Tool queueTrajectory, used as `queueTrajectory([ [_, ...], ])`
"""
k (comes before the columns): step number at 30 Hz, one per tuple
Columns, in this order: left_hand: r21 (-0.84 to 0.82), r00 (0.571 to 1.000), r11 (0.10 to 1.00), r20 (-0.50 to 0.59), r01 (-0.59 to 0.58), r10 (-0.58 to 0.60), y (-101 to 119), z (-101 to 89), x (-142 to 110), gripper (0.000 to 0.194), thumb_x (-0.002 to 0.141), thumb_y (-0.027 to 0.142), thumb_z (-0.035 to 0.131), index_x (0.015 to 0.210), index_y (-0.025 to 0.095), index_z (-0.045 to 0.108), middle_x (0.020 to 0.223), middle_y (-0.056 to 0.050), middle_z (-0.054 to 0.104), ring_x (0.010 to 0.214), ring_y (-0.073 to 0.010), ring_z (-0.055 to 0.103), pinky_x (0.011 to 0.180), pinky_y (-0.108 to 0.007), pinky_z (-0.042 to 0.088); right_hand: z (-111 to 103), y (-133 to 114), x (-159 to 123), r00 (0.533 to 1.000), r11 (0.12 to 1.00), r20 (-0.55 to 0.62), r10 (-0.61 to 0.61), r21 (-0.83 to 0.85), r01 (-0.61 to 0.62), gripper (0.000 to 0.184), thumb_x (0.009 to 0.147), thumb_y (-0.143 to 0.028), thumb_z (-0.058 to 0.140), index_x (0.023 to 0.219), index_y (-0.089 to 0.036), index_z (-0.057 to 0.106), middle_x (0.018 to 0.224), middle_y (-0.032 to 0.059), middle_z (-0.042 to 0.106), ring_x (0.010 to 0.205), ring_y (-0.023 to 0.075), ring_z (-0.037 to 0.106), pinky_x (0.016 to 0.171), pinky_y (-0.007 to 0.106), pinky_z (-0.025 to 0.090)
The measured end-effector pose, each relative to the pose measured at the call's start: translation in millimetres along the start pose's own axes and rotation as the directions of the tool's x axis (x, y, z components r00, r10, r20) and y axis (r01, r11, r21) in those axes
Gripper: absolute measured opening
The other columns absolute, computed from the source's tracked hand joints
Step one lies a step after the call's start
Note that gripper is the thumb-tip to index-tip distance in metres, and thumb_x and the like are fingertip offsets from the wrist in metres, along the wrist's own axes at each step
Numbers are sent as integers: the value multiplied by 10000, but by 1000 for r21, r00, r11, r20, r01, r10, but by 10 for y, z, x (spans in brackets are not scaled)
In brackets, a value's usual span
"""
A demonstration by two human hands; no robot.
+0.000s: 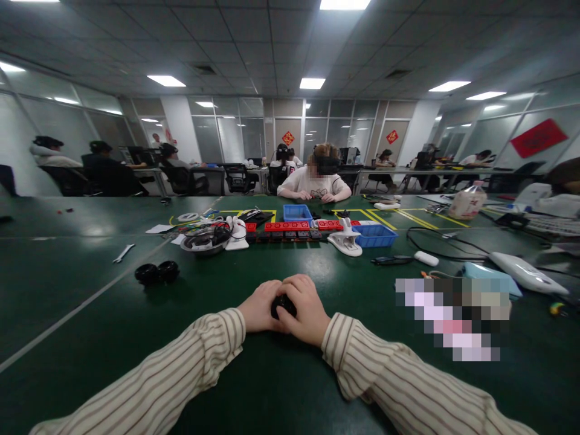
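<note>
Both hands close around a glossy black rounded piece above the green table, near the middle of the view. My left hand wraps its left side. From the right, my right hand curls over it, fingers across the top and thumb along the near side. Much of the piece is covered, so its exact kind cannot be made out. Two shiny black rounded pieces sit side by side on the table, left of my hands. Farther left lies an open-ended wrench.
Ahead stand red power strips, a blue bin, another blue bin, a white clip stand and a bowl of cables. To the right are a white mouse-like case and a light-blue pouch. A person sits opposite.
</note>
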State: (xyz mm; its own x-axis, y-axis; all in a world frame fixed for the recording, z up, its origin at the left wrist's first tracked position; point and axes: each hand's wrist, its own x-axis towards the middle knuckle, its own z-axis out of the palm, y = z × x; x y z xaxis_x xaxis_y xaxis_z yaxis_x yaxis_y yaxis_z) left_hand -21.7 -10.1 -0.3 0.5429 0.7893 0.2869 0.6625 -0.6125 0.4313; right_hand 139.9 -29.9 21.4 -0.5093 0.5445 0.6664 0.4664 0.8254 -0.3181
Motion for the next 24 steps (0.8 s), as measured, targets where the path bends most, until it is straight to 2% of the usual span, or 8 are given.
queueTrajectory([
  [4, 128, 997, 991, -71, 48, -39, 86, -9, -5, 593, 502, 491, 724, 930, 155, 487, 910, -51, 514, 853, -239, 475, 818, -398, 384, 25, 15, 9, 982, 972, 3, 190, -140, -187, 254, 727, -386, 557, 839, -162, 517, 862, 56, 503, 836, 203, 432, 783, 365, 335],
  [8, 191, 997, 980, -55, 60, -50, 140, 10, 2, 495, 567, 466, 690, 914, 158, 517, 890, -51, 537, 866, -242, 490, 892, -424, 328, 65, 44, 8, 972, 958, 34, 231, -185, -220, 212, 747, -378, 560, 772, -171, 520, 805, 38, 496, 798, 192, 428, 750, 352, 318],
  [12, 171, 999, 985, -22, 35, -32, 117, 1, 12, 441, 578, 385, 692, 934, 163, 556, 890, -49, 551, 849, -233, 504, 878, -407, 345, 65, 46, 11, 981, 973, 59, 186, -148, -175, 137, 745, -299, 555, 784, -169, 536, 808, 38, 513, 812, 189, 436, 749, 340, 315],
  [15, 73, 1000, 997, 11, 5, -5, 44, -23, 16, 397, 566, 318, 705, 912, 169, 580, 943, -51, 540, 889, -227, 494, 849, -363, 384, 49, 36, 15, 988, 988, 94, 123, -102, -114, 82, 724, -203, 524, 796, -170, 545, 816, 35, 531, 811, 178, 452, 757, 328, 325],
  [18, -30, 998, 999, 57, -25, 27, -43, -31, 18, 331, 549, 245, 718, 849, 167, 605, 992, -50, 529, 948, -225, 481, 866, -334, 389, 41, 30, 11, 990, 998, 135, 40, -47, -33, 135, 673, -109, 474, 758, -184, 548, 791, 14, 556, 807, 157, 479, 822, 326, 322],
  [21, -45, 996, 998, 79, -38, 42, -101, -18, 21, 263, 553, 214, 717, 797, 181, 623, 1002, -33, 535, 982, -229, 475, 899, -337, 371, 37, 28, 2, 986, 998, 155, -60, 33, 55, 170, 635, -67, 434, 694, -190, 535, 744, -8, 582, 815, 145, 503, 938, 353, 257],
  [24, -48, 996, 998, 81, -39, 43, -125, -3, 24, 344, 557, 199, 711, 887, 191, 611, 1022, -35, 536, 1002, -237, 473, 920, -355, 360, 21, 14, -2, 984, 989, 136, -118, 100, 105, 185, 645, -76, 428, 735, -193, 538, 780, -2, 600, 856, 152, 506, 980, 368, 221],
])
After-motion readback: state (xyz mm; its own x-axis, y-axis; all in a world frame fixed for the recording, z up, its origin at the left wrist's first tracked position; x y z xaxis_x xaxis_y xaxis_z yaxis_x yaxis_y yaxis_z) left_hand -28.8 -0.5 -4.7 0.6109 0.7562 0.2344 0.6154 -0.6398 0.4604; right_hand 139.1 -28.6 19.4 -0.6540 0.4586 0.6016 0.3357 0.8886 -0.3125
